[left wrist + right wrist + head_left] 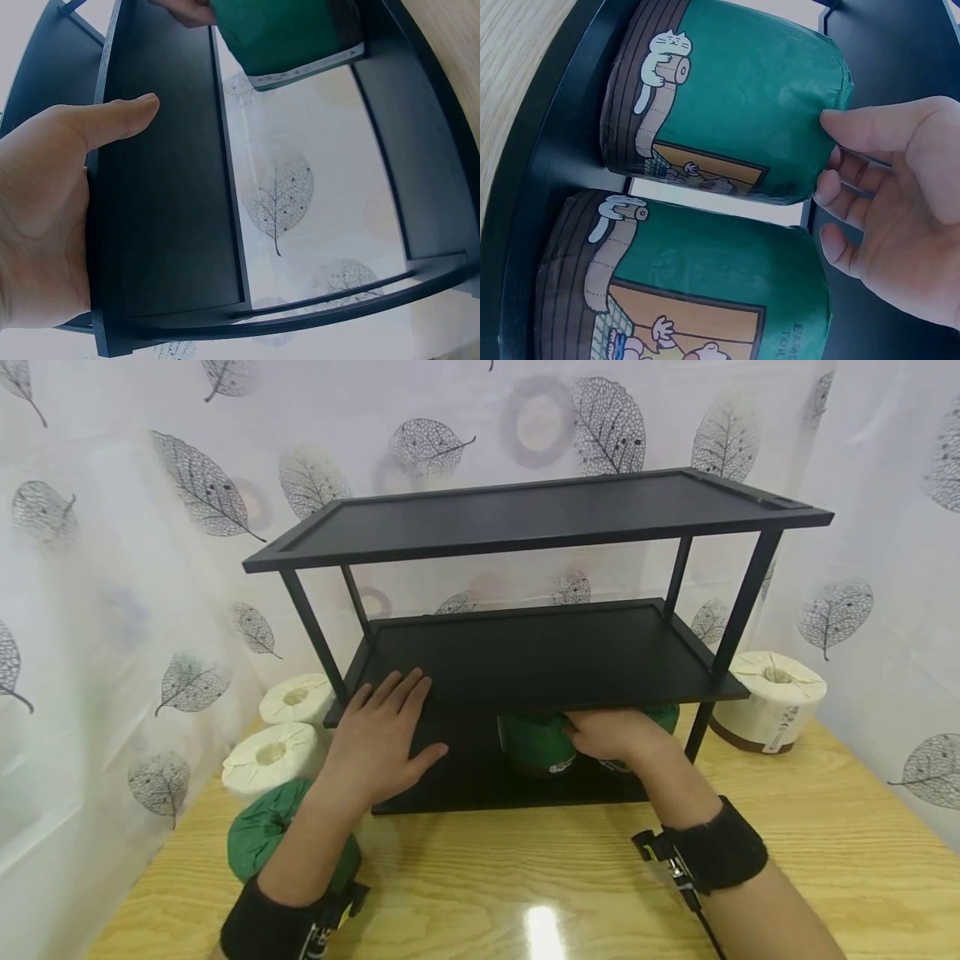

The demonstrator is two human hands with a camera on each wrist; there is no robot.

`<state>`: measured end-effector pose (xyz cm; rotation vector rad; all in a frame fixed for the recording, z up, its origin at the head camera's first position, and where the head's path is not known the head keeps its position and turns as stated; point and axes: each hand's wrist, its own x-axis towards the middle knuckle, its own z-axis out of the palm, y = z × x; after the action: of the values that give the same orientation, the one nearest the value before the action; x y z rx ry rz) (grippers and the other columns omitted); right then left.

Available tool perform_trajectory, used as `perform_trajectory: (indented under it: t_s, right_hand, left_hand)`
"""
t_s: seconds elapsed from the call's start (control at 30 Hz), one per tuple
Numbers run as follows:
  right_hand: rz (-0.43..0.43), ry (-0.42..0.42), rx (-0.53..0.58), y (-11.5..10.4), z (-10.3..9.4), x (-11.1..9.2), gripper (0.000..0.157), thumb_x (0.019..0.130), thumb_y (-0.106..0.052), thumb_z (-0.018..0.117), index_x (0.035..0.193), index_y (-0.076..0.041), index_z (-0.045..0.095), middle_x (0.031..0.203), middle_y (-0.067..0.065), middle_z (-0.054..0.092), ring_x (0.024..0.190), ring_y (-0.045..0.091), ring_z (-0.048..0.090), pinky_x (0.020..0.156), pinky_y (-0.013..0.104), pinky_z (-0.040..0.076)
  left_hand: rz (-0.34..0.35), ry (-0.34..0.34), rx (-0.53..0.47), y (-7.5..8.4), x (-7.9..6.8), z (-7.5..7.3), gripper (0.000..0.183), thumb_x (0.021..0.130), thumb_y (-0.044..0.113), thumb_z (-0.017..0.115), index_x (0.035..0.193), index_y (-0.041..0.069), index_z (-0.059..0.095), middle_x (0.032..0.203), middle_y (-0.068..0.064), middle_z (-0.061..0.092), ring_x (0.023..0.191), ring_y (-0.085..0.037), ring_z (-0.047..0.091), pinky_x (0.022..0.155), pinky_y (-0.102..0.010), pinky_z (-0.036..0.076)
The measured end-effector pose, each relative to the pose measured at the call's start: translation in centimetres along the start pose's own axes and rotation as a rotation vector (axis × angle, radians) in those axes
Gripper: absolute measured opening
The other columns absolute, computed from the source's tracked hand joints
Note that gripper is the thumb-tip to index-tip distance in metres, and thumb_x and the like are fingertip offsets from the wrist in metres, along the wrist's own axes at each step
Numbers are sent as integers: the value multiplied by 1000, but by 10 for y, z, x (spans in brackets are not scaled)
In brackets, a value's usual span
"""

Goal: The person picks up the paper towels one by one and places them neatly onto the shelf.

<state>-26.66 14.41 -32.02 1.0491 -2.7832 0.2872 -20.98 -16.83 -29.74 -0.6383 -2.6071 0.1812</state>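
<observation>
A black shelf rack (540, 652) stands on the wooden table. My left hand (378, 735) rests on the front left edge of its middle board, fingers straight and thumb held out to the side. Below that board, my right hand (611, 733) pinches the top of a green-wrapped toilet roll (742, 97) between thumb and fingers. The roll is upright at the bottom board, partly hidden from the head view by the board above. Close beside it, on its right, is another green-wrapped toilet roll (682, 300) with the same cat print.
Left of the rack are two cream-wrapped rolls (270, 752) and, nearer me, a green-wrapped roll (258, 831) partly behind my left forearm. Another cream roll (780, 702) with a brown base stands by the right posts. A leaf-patterned curtain (465, 410) hangs behind.
</observation>
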Motion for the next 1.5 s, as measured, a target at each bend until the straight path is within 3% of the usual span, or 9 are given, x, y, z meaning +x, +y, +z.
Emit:
perform_trajectory:
  t_s: [0.5,0.9,1.27,1.5]
  right_hand:
    - [49,-11,20,-1,0,-1,52,88,-15,56,138,-15,41,138,16,40,124,34,38,101,51,35]
    - [12,43,11,-2,7,0,47,86,-18,62,131,-13,48,131,14,47,118,31,44,97,48,40]
    - [42,73,-21,-7,10,4,48,86,-17,62,132,-14,47,132,15,45,118,32,42,98,48,38]
    - [85,77,-19,-10,11,5,50,86,-16,59,134,-12,44,132,16,44,112,30,44,90,45,42]
  left_hand:
    - [-1,2,-23,3,2,4,84,83,62,51,143,8,31,147,-12,32,132,-31,28,103,-55,30]
    - [0,12,-13,3,0,3,84,82,62,52,142,7,32,146,-12,34,131,-31,30,103,-54,31]
    - [2,10,1,2,2,3,84,82,63,52,143,7,32,146,-12,34,132,-31,29,103,-54,30]
    - [-2,8,-4,3,1,2,84,82,62,52,142,7,32,146,-12,34,132,-31,29,103,-54,30]
